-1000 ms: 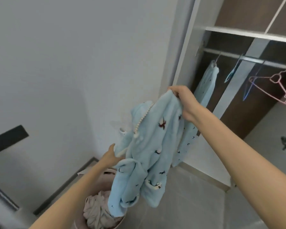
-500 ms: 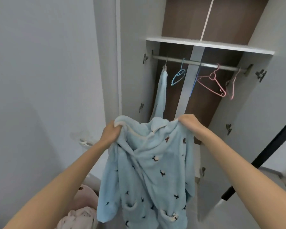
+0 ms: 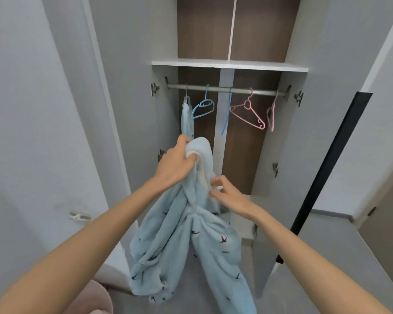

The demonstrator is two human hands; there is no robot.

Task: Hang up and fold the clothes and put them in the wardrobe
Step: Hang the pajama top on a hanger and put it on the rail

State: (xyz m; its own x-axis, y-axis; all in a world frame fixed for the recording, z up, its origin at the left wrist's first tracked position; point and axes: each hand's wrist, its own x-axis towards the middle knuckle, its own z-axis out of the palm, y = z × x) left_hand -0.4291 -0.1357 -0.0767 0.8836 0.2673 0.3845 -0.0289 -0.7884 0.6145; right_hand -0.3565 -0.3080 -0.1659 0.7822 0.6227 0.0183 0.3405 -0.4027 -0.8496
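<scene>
two hands hold the robe (image 3: 213, 245) before the wardrobe (image 3: 229, 64): left hand (image 3: 176, 163) grips its bunched top, right hand (image 3: 228, 194) pinches the trim lower down. it hangs straight down; the blue hanger (image 3: 203, 108) is above and farther, nearest the left hand.

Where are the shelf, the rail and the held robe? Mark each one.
shelf (image 3: 229, 65), head view, front edge.
rail (image 3: 241, 91), head view, bare middle stretch.
held robe (image 3: 216, 250), head view, lower hanging fabric.
</scene>
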